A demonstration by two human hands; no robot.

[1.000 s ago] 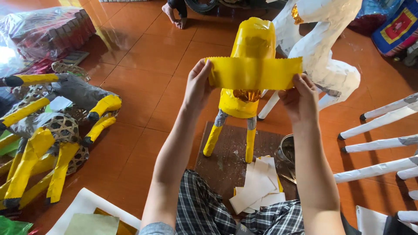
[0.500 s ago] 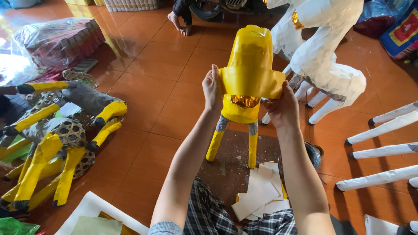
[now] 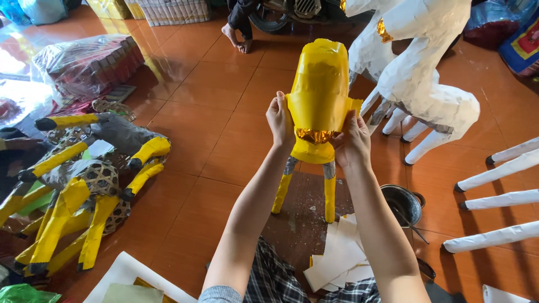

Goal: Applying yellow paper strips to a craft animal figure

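Closest to you, below your wrists, there's a loose stack of white paper sheets on the dark worn mat, and just right of them a small dark metal pot with a stick in it.

Your left hand and right hand are both flat against the sides of the yellow paper-wrapped animal figure, which stands upright on the mat between your palms. Fingers on both hands are together and laid flat, pressing on the yellow paper rather than pinching it. Between your fingertips runs a crinkled gold foil band around the body.

Progress-wise, my read: the body looks fully covered in yellow and the wrap you're smoothing is already down on both sides. What's left looks like the two visible legs, where grey shows at the top above the yellow, plus any trim. The far side I can't see.

Off past your left fingers, a pile of woven frames partly wrapped in yellow with black tips lies on the orange tiled floor. Past your right fingers stands a big white paper-covered figure, and several white black-tipped legs poke in from the right. Farthest out, someone's bare feet near the top edge.
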